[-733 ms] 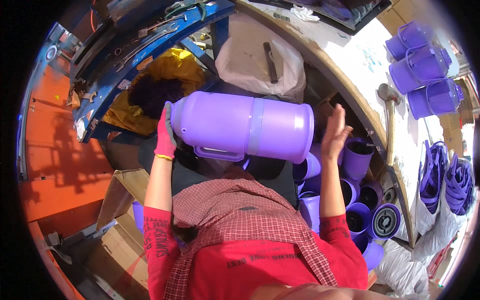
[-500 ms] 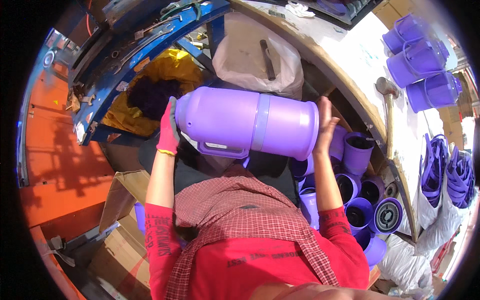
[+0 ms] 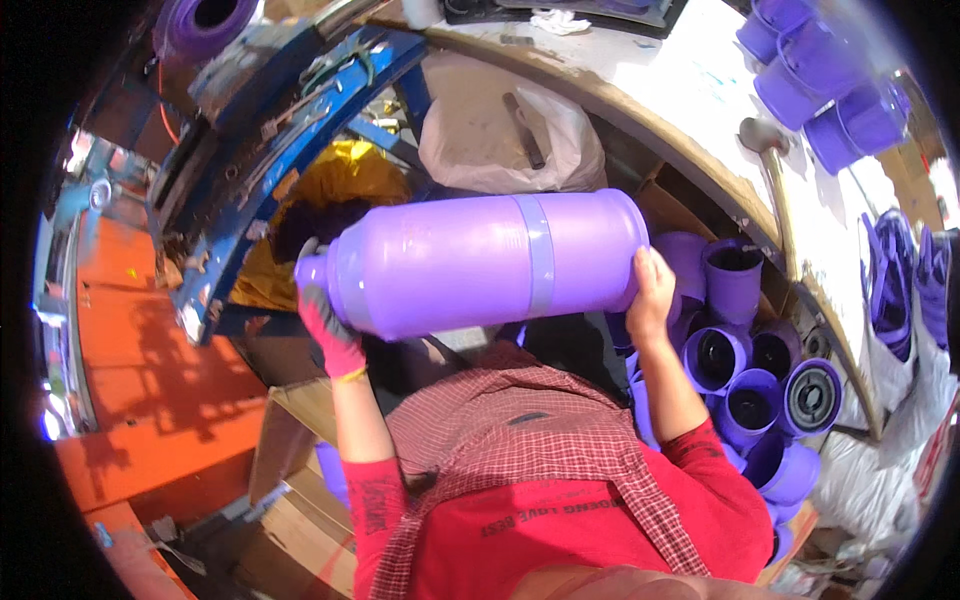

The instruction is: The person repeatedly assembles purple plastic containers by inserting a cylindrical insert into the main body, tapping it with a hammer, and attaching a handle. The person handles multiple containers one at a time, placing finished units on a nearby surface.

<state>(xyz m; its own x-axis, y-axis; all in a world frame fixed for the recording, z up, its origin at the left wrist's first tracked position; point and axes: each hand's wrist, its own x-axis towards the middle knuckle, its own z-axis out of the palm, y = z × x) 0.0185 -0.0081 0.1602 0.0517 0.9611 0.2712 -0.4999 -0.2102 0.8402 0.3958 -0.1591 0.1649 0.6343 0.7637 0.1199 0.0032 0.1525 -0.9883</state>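
**Purple flask body held sideways between two hands**

Purple plastic makes up the large flask body (image 3: pixel 480 262), which lies horizontal in the air above the person's lap, with a paler band around its middle. Its narrow neck end points left, where the left hand (image 3: pixel 330 325), in a pink and grey glove, cups and grips it from below. The bare right hand (image 3: pixel 650 295) presses flat against the wide base end, fingers curled over its rim. Just right of that hand, a cluster of purple cups (image 3: pixel 745 375) stands packed together below the edge of the workbench (image 3: pixel 700 110). More purple containers (image 3: pixel 820 80) sit near the bench's far right corner. Behind the flask lies a white sack (image 3: pixel 500 130), and to its left a blue metal frame (image 3: pixel 270 170).
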